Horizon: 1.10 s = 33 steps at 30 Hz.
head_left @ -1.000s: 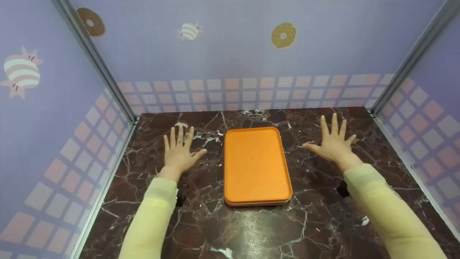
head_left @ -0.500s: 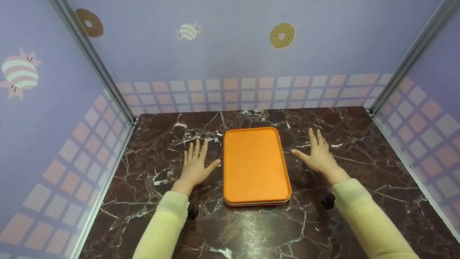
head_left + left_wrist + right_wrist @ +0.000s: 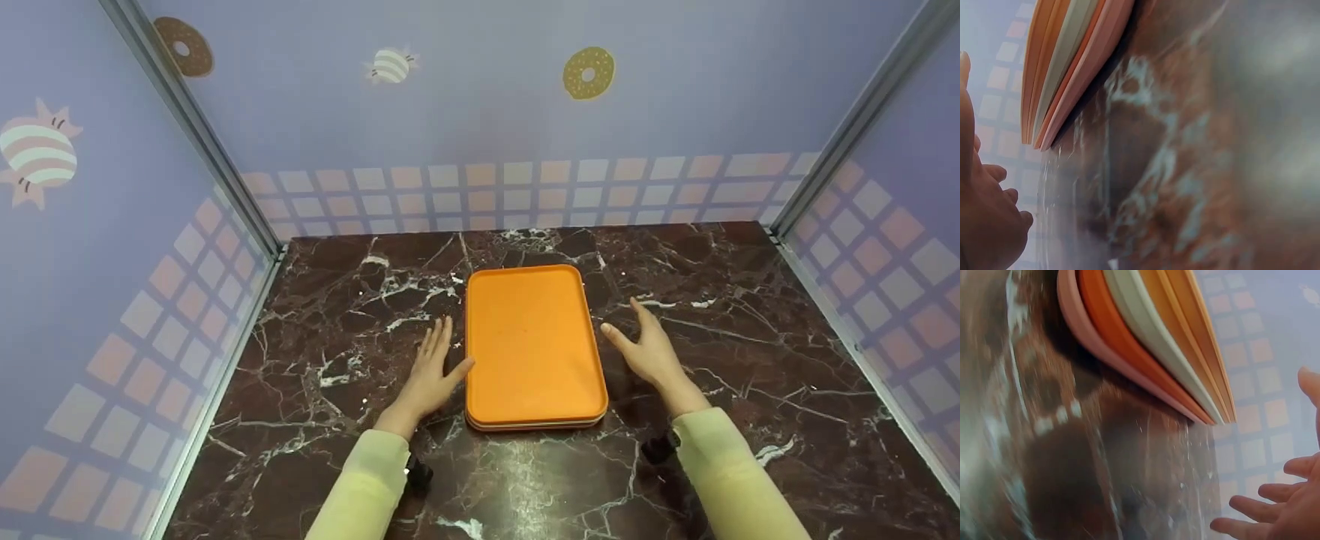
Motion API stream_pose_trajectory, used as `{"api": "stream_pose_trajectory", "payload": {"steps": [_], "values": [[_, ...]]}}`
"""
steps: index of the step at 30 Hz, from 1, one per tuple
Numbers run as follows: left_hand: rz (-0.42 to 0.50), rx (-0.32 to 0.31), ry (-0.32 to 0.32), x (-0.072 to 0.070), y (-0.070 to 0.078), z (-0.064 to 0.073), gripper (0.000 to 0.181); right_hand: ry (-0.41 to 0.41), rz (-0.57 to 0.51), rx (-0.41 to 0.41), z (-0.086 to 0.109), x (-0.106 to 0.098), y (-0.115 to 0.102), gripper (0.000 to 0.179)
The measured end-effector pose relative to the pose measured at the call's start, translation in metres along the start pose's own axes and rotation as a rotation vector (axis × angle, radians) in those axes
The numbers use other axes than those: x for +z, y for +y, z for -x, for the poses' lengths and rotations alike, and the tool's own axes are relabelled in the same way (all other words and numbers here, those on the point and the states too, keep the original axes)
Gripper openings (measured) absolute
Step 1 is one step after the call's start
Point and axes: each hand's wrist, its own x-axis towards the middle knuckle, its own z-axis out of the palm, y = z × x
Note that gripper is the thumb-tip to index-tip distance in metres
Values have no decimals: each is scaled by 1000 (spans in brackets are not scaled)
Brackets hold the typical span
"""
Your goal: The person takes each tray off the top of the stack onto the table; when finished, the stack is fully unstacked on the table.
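A stack of rectangular trays (image 3: 534,345) lies on the dark marbled table, its top tray orange. Seen from the side in the left wrist view, the stacked trays (image 3: 1067,62) show orange, whitish, red-orange and pink edges. My left hand (image 3: 431,375) is just left of the stack, fingers straight and thumb tip right at the stack's left edge. To the right of the stack my right hand (image 3: 651,356) is held with fingers extended and thumb apart, a small gap from the tray edge. Neither hand holds anything. In the right wrist view the right hand's fingers (image 3: 1258,509) are spread beside the trays.
The dark marbled table (image 3: 322,300) is bordered by a lilac back wall (image 3: 480,112) with a pastel tile pattern, and by side walls. Metal posts (image 3: 202,135) stand at the back corners. Dark wrist cameras (image 3: 418,477) sit under the sleeves.
Both hands have moved inward and nearer the person, from wide apart with spread fingers to either side of the tray stack. The stack has stayed in place.
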Motion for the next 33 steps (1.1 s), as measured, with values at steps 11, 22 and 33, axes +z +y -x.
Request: {"api": "stream_pose_trajectory", "payload": {"steps": [11, 22, 33], "values": [[40, 25, -85, 15, -1, 15, 98, 30, -300, 101, 31, 29, 4, 60], [-53, 53, -175, 24, -7, 21, 117, 63, -376, 157, 56, 50, 5, 51], [-59, 105, -189, 22, -11, 24, 136, 122, -295, 110, 70, 57, -2, 46]]}}
